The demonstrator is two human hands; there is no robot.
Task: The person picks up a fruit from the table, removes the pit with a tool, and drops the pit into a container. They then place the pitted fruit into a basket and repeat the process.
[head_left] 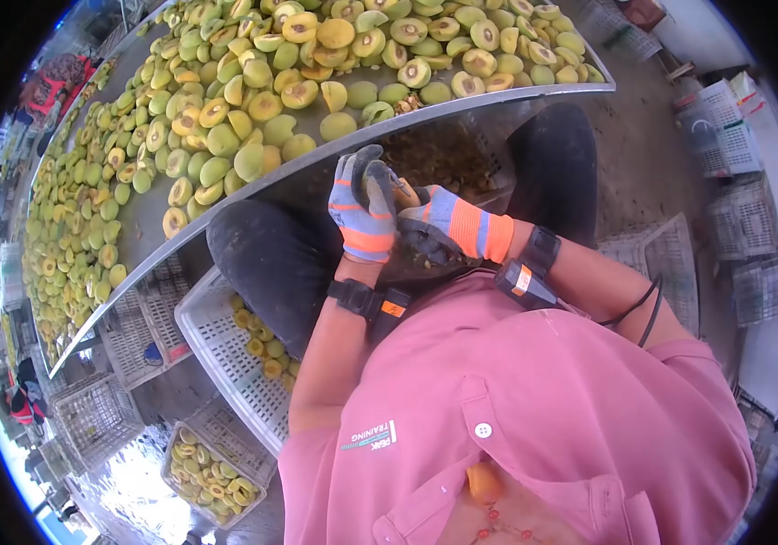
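My left hand, in a grey-palmed glove with blue and orange bands, is closed in front of the table edge. Its curled fingers hide most of what they hold. My right hand, gloved alike, meets it from the right, closed around a small tool with an orange-brown handle. The tool's working end is hidden between the hands. Just beyond them, the metal table carries a large heap of halved green-yellow fruit, many with brown stone centres showing.
Below my hands, a crate holds brownish scraps between my knees. A white crate with fruit pieces stands beside my left leg. Another crate of fruit halves sits on the floor at lower left. Stacked crates line the right side.
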